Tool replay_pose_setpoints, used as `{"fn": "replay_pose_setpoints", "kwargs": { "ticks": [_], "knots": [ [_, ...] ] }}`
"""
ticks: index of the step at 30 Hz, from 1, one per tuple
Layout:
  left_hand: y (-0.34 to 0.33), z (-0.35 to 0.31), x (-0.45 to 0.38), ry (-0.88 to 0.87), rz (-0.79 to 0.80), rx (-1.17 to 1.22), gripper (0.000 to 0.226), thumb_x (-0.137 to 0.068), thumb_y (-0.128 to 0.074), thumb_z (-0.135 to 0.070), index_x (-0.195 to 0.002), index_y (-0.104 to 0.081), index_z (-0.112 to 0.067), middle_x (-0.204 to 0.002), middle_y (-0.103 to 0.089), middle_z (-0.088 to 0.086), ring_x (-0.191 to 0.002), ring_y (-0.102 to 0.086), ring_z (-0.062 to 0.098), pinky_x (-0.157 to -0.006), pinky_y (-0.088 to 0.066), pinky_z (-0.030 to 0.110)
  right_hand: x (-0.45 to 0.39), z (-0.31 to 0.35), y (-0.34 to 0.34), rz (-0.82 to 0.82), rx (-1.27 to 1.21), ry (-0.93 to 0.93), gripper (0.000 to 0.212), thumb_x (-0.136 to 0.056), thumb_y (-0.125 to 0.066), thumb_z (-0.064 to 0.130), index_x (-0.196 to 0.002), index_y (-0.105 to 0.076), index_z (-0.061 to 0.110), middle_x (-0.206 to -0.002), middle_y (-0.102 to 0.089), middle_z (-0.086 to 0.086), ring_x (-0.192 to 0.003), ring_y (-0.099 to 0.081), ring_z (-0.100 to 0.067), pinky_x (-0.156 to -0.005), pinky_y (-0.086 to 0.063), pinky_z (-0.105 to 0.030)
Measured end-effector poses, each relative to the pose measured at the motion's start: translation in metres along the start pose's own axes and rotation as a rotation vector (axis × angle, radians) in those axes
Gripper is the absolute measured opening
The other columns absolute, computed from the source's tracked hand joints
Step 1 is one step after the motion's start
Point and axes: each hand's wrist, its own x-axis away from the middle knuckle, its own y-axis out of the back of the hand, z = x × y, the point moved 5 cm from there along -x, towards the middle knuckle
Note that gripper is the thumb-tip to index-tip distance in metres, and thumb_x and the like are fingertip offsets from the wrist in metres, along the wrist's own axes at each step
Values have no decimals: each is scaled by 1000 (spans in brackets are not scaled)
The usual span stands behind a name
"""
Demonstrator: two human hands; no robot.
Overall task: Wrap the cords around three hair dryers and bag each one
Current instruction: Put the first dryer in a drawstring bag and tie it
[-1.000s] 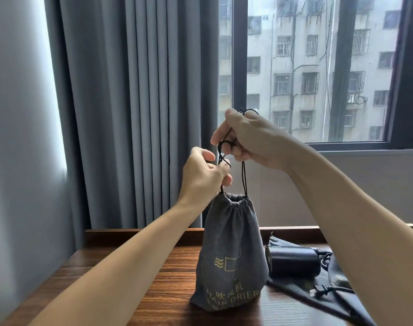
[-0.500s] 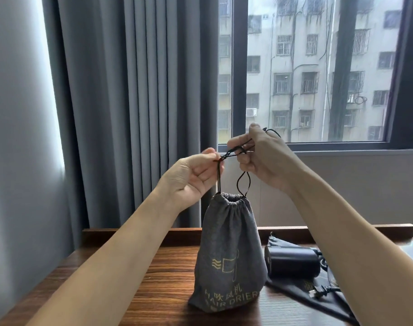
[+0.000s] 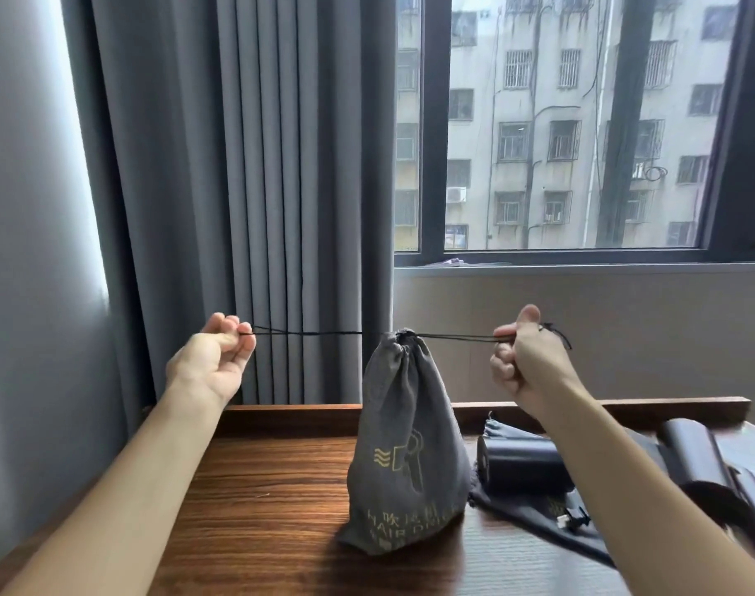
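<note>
Head view, looking down over a wooden table (image 3: 255, 509) toward a curtained window. Grey cloth bag (image 3: 403, 458) standing upright near the middle of the table, well in from the front edge, bulging as if filled, most likely with a hair dryer, though nothing of the contents shows. Black drawstring (image 3: 448, 336) stretched taut and level to both sides of the puckered neck. Left hand (image 3: 214, 359) curled, pinching the left end between thumb and fingertips; right hand (image 3: 524, 359) closed in a fist around the right end, thumb up, a loose knotted tail dangling past the knuckles. Held apart at neck height, level with each other, so as to cinch the mouth shut evenly without tipping the bag over. Fabric soft and matte, gathered into fine pleats at the top, widening to a rounded base, printed with a yellow dryer emblem and lettering. Toward the right edge of the table, a second dryer (image 3: 522, 464), a smooth dark cylinder lying on its side on a flat empty bag (image 3: 534, 516) of the same cloth, ready for bagging. Farther right, near the corner, a third dark dryer (image 3: 694, 458), partly hidden behind the right forearm. Tabletop glossy, strongly grained brown wood with a raised back rim.
</note>
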Motion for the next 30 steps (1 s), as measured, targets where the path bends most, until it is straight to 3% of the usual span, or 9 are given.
{"fn": "replay_pose_setpoints", "kwargs": {
  "ticks": [8,11,13,15,18,22,24,26,30],
  "knots": [
    [49,30,0,64,-66,29,38,-99,-46,15,-86,-65,-16,-62,-71,-2,-66,-69,11,-88,-58,31,-11,-58,16,-140,-286,-210,48,-112,-22,44,-76,-37,16,-39,-34,6,-27,-29,-6,-29,-19,-13],
    [39,25,1,-31,-21,6,31,-100,-53,10,-90,-70,-14,-77,-74,1,-72,-73,12,-95,-59,31,-17,-55,11,-115,-358,-125,53,-112,-24,48,-75,-40,14,-44,-40,0,-30,-40,-12,-33,-31,-15],
    [27,18,3,-187,50,-78,23,-100,-58,5,-99,-73,-13,-102,-74,7,-91,-75,16,-89,-61,30,-16,-47,3,-25,-359,-11,55,-113,-24,45,-80,-48,9,-55,-58,-10,-45,-65,-21,-42,-50,-22],
    [14,21,8,-340,180,-265,24,-103,-61,-9,-125,-70,-12,-131,-68,6,-120,-67,16,-97,-58,32,-13,-44,-6,96,-333,76,57,-113,-22,43,-91,-55,2,-79,-74,-24,-80,-78,-34,-67,-65,-36],
    [-3,53,29,-410,435,-691,93,-91,-67,-58,-164,-24,-20,-171,-24,-3,-155,-27,11,-121,-32,33,-9,-58,-13,187,-106,204,57,-112,-25,42,-98,-61,0,-108,-77,-22,-110,-74,-33,-92,-61,-42],
    [-1,123,65,-308,673,-1135,147,-60,-71,-89,-163,17,-32,-169,22,-19,-155,10,-2,-125,-11,29,3,-94,-12,274,363,472,53,-106,-34,57,-117,-70,20,-116,-75,-5,-116,-69,-25,-102,-54,-48],
    [6,158,86,-234,825,-1227,147,-60,-91,-63,-164,9,-33,-173,-1,-18,-156,-12,-4,-126,-23,27,8,-119,-9,362,491,469,64,-101,-32,69,-136,-63,26,-129,-71,2,-127,-63,-19,-111,-47,-50],
    [10,180,98,-197,910,-1209,120,-61,-99,-35,-158,-27,-34,-150,-51,-23,-135,-51,-6,-111,-46,24,16,-138,-7,388,610,461,78,-96,-26,80,-139,-61,25,-126,-72,7,-124,-63,-11,-110,-47,-45],
    [17,188,86,-209,734,-1204,70,-61,-97,-41,-123,-64,-36,-112,-74,-23,-106,-68,-6,-92,-56,27,22,-159,-9,442,668,374,94,-84,-17,93,-110,-74,23,-103,-77,10,-105,-68,-1,-97,-53,-36]
  ]
}}
